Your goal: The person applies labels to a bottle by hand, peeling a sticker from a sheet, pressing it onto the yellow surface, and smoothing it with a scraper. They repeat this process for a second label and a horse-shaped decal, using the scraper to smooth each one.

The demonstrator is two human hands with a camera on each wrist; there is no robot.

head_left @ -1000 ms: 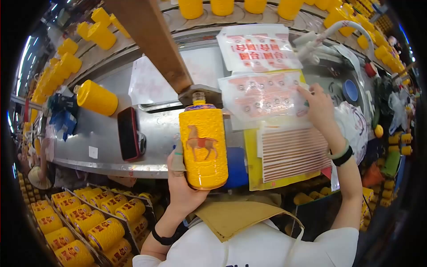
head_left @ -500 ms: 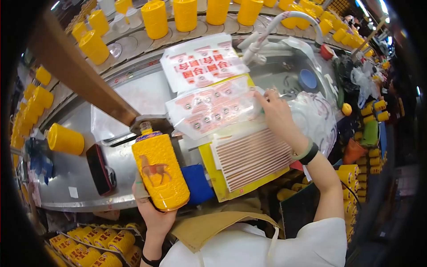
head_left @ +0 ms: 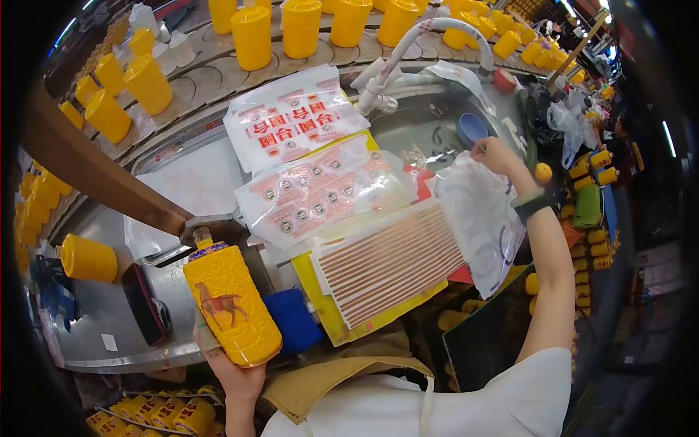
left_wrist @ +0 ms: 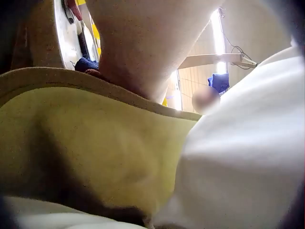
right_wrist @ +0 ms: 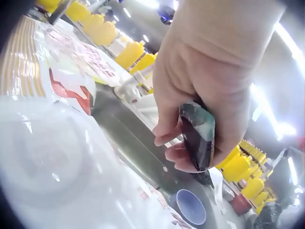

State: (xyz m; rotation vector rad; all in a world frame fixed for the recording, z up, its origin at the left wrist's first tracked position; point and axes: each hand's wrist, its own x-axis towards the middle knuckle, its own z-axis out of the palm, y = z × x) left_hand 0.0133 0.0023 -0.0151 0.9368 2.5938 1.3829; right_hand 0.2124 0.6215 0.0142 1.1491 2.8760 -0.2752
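A yellow bottle (head_left: 233,306) with a horse picture leans at lower left of the head view, its clear neck against a bracket (head_left: 211,227). My left hand (head_left: 237,371) grips its lower part from the left and below. Beside a blue cup (head_left: 472,129) hovers my right hand (head_left: 502,160), fingers curled. The right wrist view shows this hand (right_wrist: 205,90) holding a small dark and teal piece (right_wrist: 198,136) against the palm, above the sink. Printed sticker sheets (head_left: 328,186) and a striped sheet (head_left: 393,258) lie between the hands.
A wooden post (head_left: 102,171) slants down to the bracket. Behind run yellow bottles on a conveyor (head_left: 211,76). A faucet (head_left: 371,95), clear plastic bag (head_left: 477,211), dark red-edged case (head_left: 145,306) and blue cloth (head_left: 291,320) surround the work. Another yellow bottle (head_left: 89,258) stands left.
My right hand has left the printed sheets and moved right to the blue cup. The head view has turned right, and the bottle in my left hand appears more tilted.
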